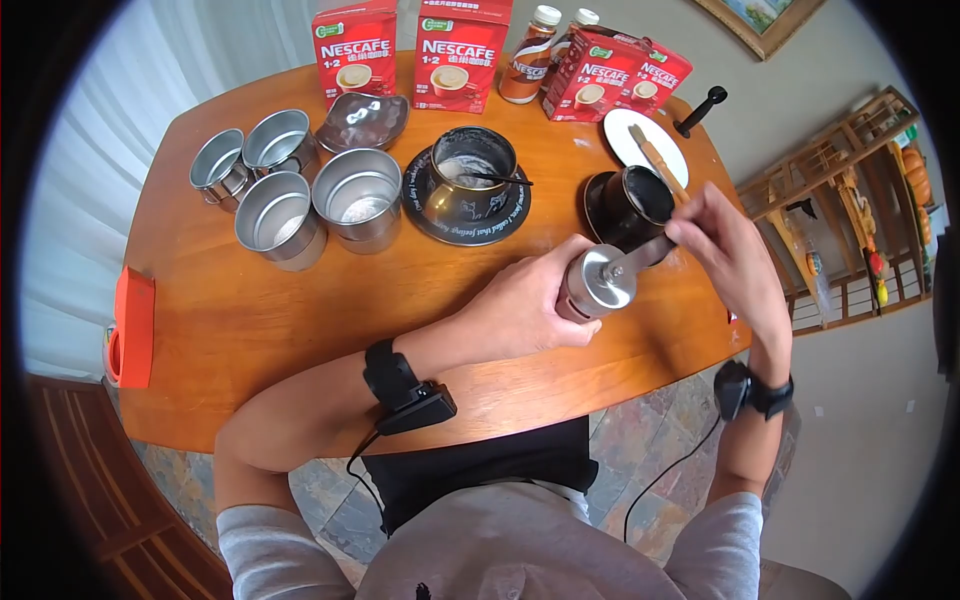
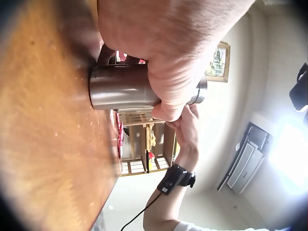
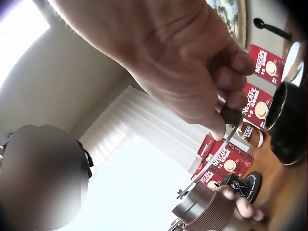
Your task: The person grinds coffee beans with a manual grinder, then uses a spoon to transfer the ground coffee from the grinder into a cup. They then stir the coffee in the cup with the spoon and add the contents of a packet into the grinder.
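My left hand (image 1: 530,305) grips the body of a silver manual coffee grinder (image 1: 603,282), its fingers and thumb wrapped round a brown ribbed band (image 3: 209,211). In the left wrist view the grinder stands upright with its base right at the tabletop. My right hand (image 1: 728,255) pinches the dark knob (image 3: 231,115) at the end of the grinder's metal crank (image 3: 214,159), which reaches out to the right. Just beyond the grinder is a black cup (image 1: 612,215). Behind that cup, a wooden-handled brush (image 1: 655,157) lies across a white plate (image 1: 620,128).
Several metal cups (image 1: 280,222) stand on the left, beside a dark shiny dish (image 1: 362,122). A dark-gold cup (image 1: 450,200) holding a spoon sits on a black saucer (image 1: 470,234). Nescafe boxes (image 1: 461,55) and bottles (image 1: 527,60) line the back. A black scoop (image 1: 703,108) stands far right.
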Motion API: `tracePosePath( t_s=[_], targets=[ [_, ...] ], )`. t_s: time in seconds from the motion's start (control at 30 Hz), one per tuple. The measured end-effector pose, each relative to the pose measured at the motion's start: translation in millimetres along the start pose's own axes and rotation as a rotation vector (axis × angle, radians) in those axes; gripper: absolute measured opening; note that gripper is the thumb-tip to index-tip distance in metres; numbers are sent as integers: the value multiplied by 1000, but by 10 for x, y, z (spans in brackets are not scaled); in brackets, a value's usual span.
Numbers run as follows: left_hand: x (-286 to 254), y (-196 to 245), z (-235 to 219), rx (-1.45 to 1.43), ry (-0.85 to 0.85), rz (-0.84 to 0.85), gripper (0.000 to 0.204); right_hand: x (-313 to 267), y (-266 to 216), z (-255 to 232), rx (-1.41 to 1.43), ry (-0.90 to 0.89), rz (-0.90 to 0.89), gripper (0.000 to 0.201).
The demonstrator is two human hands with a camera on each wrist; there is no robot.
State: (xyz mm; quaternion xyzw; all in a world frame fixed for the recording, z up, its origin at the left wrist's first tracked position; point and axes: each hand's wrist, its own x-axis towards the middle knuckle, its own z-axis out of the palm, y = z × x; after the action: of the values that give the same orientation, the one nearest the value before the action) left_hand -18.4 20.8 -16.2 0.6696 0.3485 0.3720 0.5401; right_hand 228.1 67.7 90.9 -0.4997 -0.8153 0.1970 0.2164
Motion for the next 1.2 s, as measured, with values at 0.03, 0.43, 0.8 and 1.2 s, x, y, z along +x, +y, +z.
tracePosePath(
  t_s=[0.03,0.43,0.8,1.2],
  targets=[
    [-6,0,2,-6,5,4,53,-144,-40,-21,-12,21,2,25],
    [13,-148,46,41,70,104,55,-727,-995,131,-114,-437,-482,31],
    [52,-339,103,-12,42,180,53,471,-1304,827,-182,-157,-516,22],
    [-7,-7,-11,12,0,6,52,399,-4,125,25,-5,-77,25]
  ],
)
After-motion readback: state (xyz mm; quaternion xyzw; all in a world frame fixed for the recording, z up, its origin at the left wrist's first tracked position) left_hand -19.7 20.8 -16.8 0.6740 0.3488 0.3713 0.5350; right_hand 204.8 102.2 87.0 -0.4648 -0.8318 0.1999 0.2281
